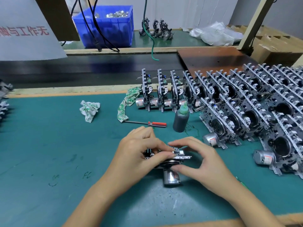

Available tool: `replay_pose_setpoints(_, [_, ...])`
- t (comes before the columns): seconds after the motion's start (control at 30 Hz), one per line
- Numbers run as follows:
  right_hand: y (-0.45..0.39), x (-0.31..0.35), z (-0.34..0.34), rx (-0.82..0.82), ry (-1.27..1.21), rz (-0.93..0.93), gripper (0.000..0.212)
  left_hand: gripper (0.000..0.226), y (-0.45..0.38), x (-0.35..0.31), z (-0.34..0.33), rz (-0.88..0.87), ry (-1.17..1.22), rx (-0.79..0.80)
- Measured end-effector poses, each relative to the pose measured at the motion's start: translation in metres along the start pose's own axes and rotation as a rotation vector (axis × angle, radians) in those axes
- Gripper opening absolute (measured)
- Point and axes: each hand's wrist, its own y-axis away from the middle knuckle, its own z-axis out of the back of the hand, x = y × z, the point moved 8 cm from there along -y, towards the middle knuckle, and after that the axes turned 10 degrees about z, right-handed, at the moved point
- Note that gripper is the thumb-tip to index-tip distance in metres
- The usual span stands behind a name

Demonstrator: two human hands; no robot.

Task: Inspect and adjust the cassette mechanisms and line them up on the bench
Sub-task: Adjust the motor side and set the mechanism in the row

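Green bench mat [49, 145] lies open at lower left; at centre, left hand [139, 154] and right hand [201, 163] pinch a cassette mechanism [170, 163], rows of cassette mechanisms [237, 102] crowding the right edge.

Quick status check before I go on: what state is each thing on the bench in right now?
cassette mechanism in hand: gripped by both hands, low over the mat
left hand: pinching its top
right hand: fingers curled round its right end
row of mechanisms: upright, lined up
screwdriver: lying flat, untouched
bottle: upright, nozzle on
crumpled cloth: loose on mat
blue crate: holds metal parts
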Motion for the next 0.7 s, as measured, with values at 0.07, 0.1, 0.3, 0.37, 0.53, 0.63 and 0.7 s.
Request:
replay_pose_setpoints(0.07, [-0.0015,-0.0042,-0.0067,-0.025,-0.099,-0.048,0.034,0.022,0.0004,0.0004,-0.0001,0.004,-0.001,0.002])
replay_pose_setpoints(0.1, [-0.0015,-0.0060,-0.0085,-0.037,-0.140,-0.071,0.033,0.023,0.0006,-0.0002,-0.0005,0.002,-0.008,0.002])
replay_pose_setpoints(0.3, [-0.0049,-0.0079,-0.0089,-0.023,-0.174,-0.062,0.030,0.025,0.0018,-0.0011,-0.0012,-0.013,-0.036,-0.008])
replay_pose_setpoints(0.37, [-0.0057,-0.0077,-0.0078,-0.024,-0.180,-0.061,0.030,0.025,0.0013,-0.0018,-0.0010,-0.015,-0.027,-0.006])
replay_pose_setpoints(0.53, [-0.0039,-0.0052,-0.0071,-0.058,-0.169,-0.041,0.030,0.021,0.0021,-0.0008,-0.0019,-0.026,-0.058,-0.006])
replay_pose_setpoints(0.63, [-0.0020,-0.0041,-0.0064,-0.025,-0.131,-0.046,0.034,0.020,0.0017,0.0002,-0.0015,-0.023,-0.037,0.006])
replay_pose_setpoints(0.7, [0.0039,-0.0036,-0.0002,0.002,0.069,-0.013,0.044,0.020,0.0001,-0.0001,-0.0018,-0.023,-0.036,0.008])
